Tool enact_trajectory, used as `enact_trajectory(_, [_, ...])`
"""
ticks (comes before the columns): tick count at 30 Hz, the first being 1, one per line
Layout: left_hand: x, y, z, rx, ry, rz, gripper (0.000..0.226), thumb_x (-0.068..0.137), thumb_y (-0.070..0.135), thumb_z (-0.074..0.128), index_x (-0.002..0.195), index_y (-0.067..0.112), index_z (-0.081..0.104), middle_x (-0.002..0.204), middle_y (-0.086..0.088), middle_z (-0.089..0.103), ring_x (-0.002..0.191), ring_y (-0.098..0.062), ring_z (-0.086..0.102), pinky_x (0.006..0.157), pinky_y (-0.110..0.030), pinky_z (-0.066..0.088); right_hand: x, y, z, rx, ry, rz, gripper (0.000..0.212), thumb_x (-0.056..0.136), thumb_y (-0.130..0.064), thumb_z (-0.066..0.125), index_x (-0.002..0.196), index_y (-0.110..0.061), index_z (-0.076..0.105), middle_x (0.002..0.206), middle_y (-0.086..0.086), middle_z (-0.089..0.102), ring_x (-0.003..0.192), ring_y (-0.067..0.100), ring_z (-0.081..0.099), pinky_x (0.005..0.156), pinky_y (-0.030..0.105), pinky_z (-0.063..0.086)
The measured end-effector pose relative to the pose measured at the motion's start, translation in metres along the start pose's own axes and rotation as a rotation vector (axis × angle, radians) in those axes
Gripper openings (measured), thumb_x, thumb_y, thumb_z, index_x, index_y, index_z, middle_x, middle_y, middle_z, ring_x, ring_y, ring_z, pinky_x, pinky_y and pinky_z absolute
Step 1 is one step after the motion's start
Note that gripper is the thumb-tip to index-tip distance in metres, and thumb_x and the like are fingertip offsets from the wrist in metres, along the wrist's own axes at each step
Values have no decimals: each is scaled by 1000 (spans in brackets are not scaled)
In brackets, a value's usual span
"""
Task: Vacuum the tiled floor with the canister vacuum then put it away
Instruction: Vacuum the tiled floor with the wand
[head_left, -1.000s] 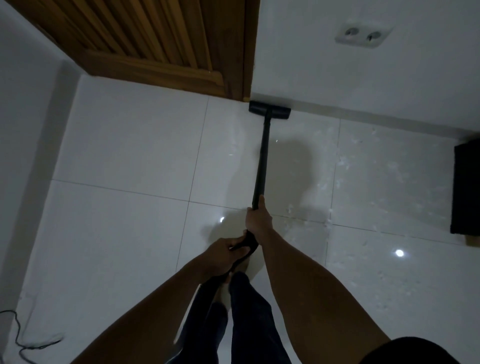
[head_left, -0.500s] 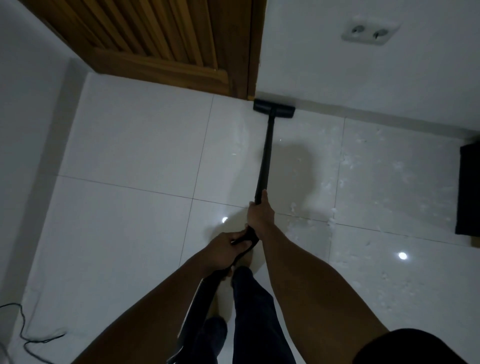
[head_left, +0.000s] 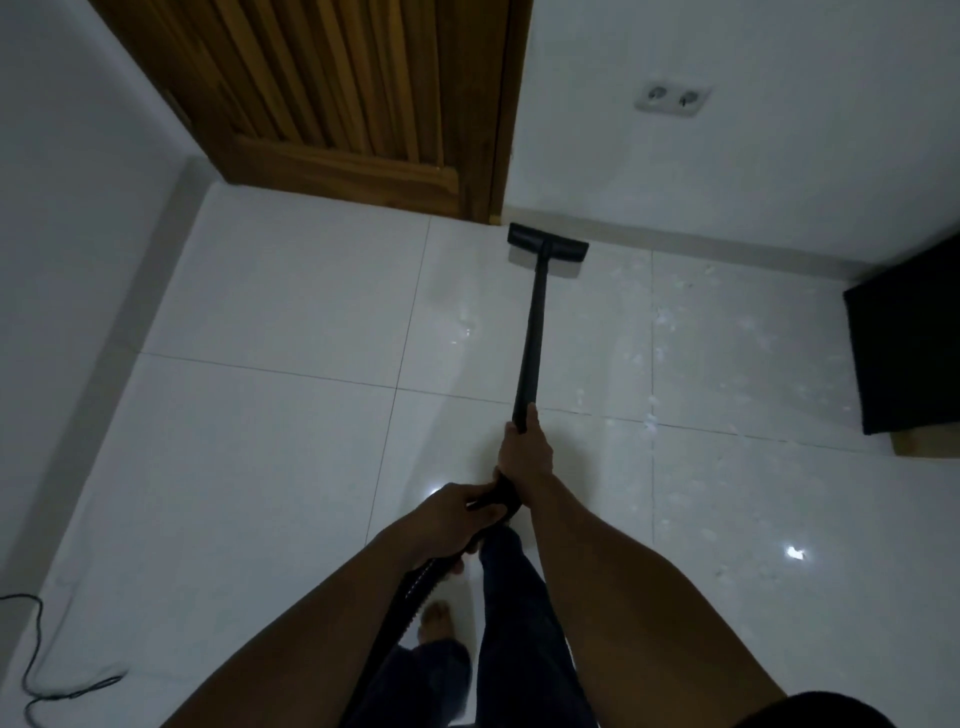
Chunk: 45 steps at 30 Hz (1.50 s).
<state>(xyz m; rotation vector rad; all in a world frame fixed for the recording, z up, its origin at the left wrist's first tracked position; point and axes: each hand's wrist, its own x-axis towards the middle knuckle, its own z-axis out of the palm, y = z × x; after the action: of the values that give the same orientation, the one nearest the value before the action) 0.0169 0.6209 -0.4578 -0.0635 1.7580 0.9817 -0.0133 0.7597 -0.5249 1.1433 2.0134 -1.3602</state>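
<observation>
Little has shifted over the last second: the floor nozzle (head_left: 548, 243) still sits at the far edge of the tiled floor (head_left: 291, 291), against the skirting beside the wooden door (head_left: 337, 104). The right hand (head_left: 524, 452) wraps the black wand (head_left: 532, 332); the left hand (head_left: 452, 514) grips the handle bend above the hose (head_left: 415, 587). White crumbs (head_left: 670, 317) on the right remain, so much vacuuming is likely left.

White glossy floor tiles (head_left: 270, 426) — black vacuum wand (head_left: 530, 338) — brown slatted door (head_left: 353, 93).
</observation>
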Motion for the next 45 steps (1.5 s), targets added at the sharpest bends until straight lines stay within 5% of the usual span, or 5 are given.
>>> enact_trajectory(9, [-113, -75, 91, 104, -15, 23, 48, 104, 32, 49, 150, 20, 42, 76, 3, 59, 36, 1, 53, 40, -12, 41, -124, 116, 13, -9, 32, -11, 58, 106, -29, 39, 159, -29, 13, 137, 11, 56, 85, 15, 54, 44, 11, 32])
enact_trajectory(13, [-148, -111, 142, 116, 4, 48, 45, 105, 29, 48, 149, 18, 44, 74, 3, 57, 35, 2, 53, 41, -13, 43, -169, 172, 11, 28, 48, 7, 59, 105, -30, 41, 158, -31, 14, 131, 15, 59, 97, 28, 64, 62, 27, 52])
enact_trajectory(21, [-205, -199, 264, 174, 9, 38, 49, 104, 38, 49, 150, 23, 42, 110, -15, 67, 74, -14, 69, 64, -19, 56, -251, 309, 6, 32, 42, -11, 59, 106, -29, 39, 159, -29, 13, 140, 12, 55, 115, 29, 59, 90, 30, 44])
enact_trajectory(27, [-266, -275, 357, 167, -41, 13, 50, 102, 40, 51, 149, 26, 43, 70, -6, 65, 46, -15, 59, 47, -24, 50, -346, 418, -4, 51, 18, 31, 59, 106, -30, 38, 158, -34, 11, 134, 12, 57, 67, 8, 51, 60, 21, 42])
enact_trajectory(45, [-455, -523, 528, 216, -206, -48, 52, 96, 50, 54, 145, 33, 48, 79, -12, 62, 46, -18, 56, 47, -30, 48, -591, 693, 83, 130, 46, 145, 61, 106, -26, 40, 158, -34, 9, 130, 14, 58, 72, 12, 54, 57, 22, 46])
